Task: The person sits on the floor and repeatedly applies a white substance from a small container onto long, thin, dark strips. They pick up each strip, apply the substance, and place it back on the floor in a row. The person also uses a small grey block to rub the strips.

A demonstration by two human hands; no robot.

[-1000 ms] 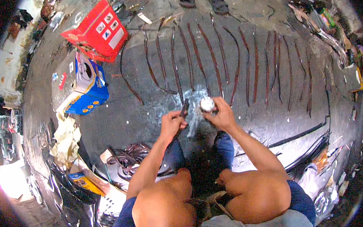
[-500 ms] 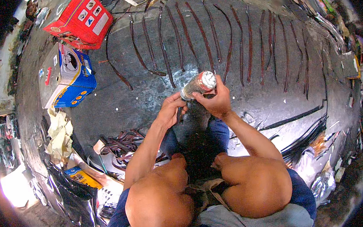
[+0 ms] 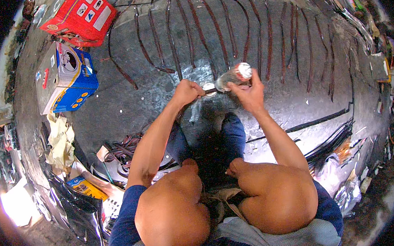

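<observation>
My right hand (image 3: 250, 94) is closed around a bottle-like container (image 3: 230, 79), held tilted with its white end up to the right and its narrower end toward my left hand. My left hand (image 3: 188, 92) pinches a short dark stick (image 3: 210, 92), which points right toward the container's narrow end. A pale round patch (image 3: 208, 86) shows just above the stick; I cannot make out whether it belongs to it. Beyond both hands, several long thin dark brown strips (image 3: 216, 27) lie side by side on the grey floor surface (image 3: 146, 110).
At the left stand a red box (image 3: 82, 19) and a blue and white box (image 3: 74, 78), with crumpled cream paper (image 3: 60, 142) below. A tangle of brown strips (image 3: 120, 154) lies beside my left forearm. Black strips (image 3: 329, 146) and clear plastic (image 3: 348, 199) lie at the right.
My hands have moved apart. The container has shifted up and to the right in my right hand, and the dark stick in my left hand now points sideways instead of down.
</observation>
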